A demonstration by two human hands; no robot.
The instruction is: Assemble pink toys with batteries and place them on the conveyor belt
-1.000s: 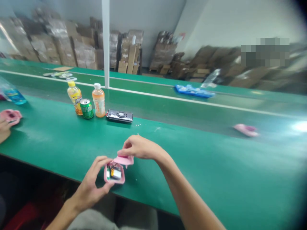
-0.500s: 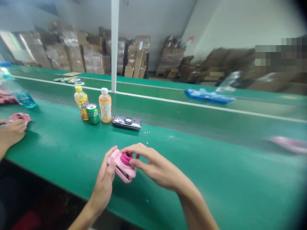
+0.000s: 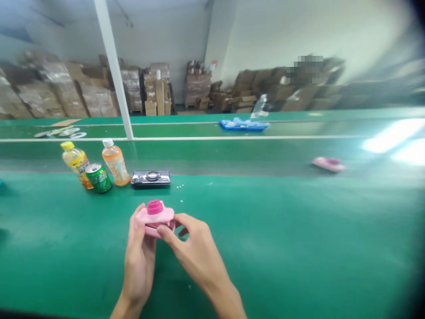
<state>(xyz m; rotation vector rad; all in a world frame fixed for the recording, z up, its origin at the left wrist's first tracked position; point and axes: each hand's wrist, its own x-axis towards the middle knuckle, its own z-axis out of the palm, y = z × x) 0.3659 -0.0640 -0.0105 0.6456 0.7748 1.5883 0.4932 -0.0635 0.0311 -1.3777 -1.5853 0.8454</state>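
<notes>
A pink toy camera with a darker pink lens facing up is held above the green table. A gap with something dark inside runs along its near side. My left hand grips its left end, thumb on the near side. On the right end, the thumb and fingers of my right hand pinch the body by the gap. A black and silver device lies just beyond the toy camera, with small white bits to its right.
A yellow-capped bottle, a green can and an orange bottle stand back left. Farther off are a metal post and a blue tray. Another pink piece lies at right.
The view has swung right, and the other person's hands have left it. My right hand has moved from the lens to the toy camera's right end. The toy camera is now turned lens up.
</notes>
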